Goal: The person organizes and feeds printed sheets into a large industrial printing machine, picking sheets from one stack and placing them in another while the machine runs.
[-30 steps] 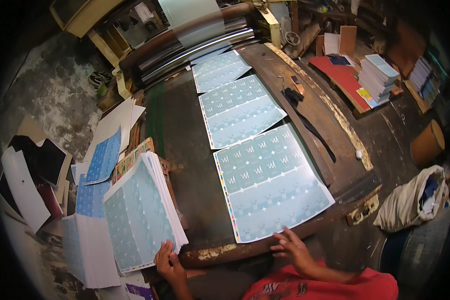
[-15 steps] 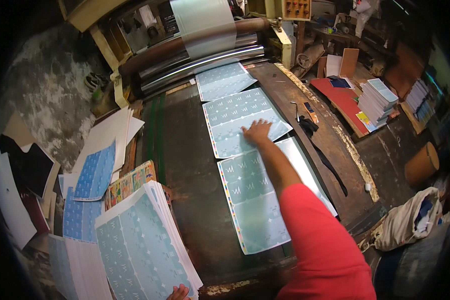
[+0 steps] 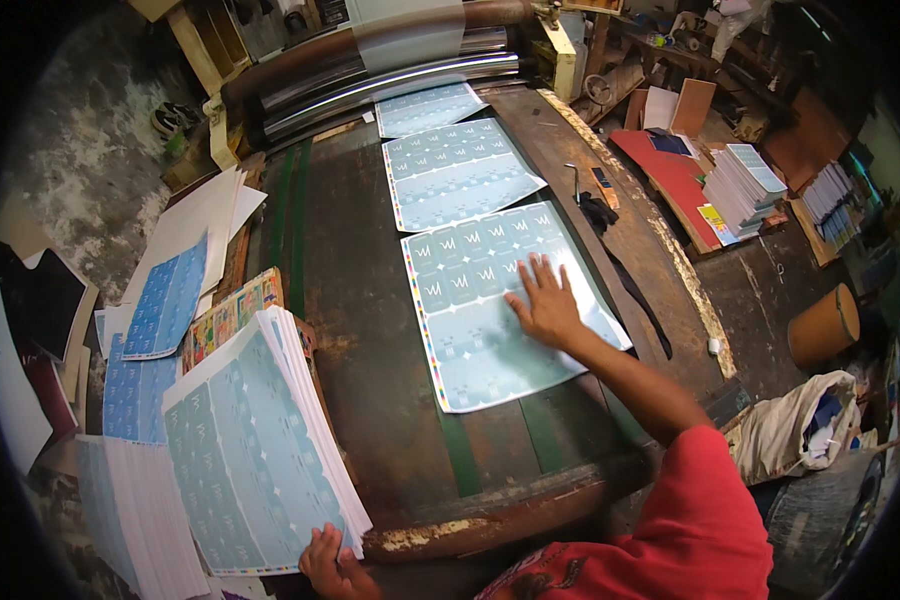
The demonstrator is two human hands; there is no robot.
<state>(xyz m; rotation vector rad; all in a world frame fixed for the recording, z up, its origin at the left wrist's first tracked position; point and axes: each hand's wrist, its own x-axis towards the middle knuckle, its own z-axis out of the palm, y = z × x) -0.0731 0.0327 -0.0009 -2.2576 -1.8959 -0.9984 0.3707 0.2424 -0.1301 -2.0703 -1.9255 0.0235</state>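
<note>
My right hand point(image 3: 547, 305) lies flat with fingers spread on the nearest printed sheet point(image 3: 480, 350), a pale blue-green one with white marks and a coloured strip along its left edge. Beyond it, a second sheet point(image 3: 455, 180) and a third sheet point(image 3: 425, 108) lie in line, the third reaching the shiny rollers point(image 3: 390, 95) of a machine. At the lower left, my left hand point(image 3: 332, 562) has its fingers bent over the near corner of a stack of similar sheets point(image 3: 255, 450), apparently gripping the top sheet's corner.
Blue printed sheets point(image 3: 170, 300) and pale boards point(image 3: 185, 235) lie left of the machine bed. On the right are a black strap point(image 3: 635, 295), a red board point(image 3: 655, 175) with stacked booklets point(image 3: 745, 190), a brown cylinder point(image 3: 823, 325) and a cloth sack point(image 3: 795, 425).
My right hand has come back from the second sheet onto the nearest one. The line of sheets has shifted toward the rollers. My left hand stays at the stack's corner, and the view has tilted.
</note>
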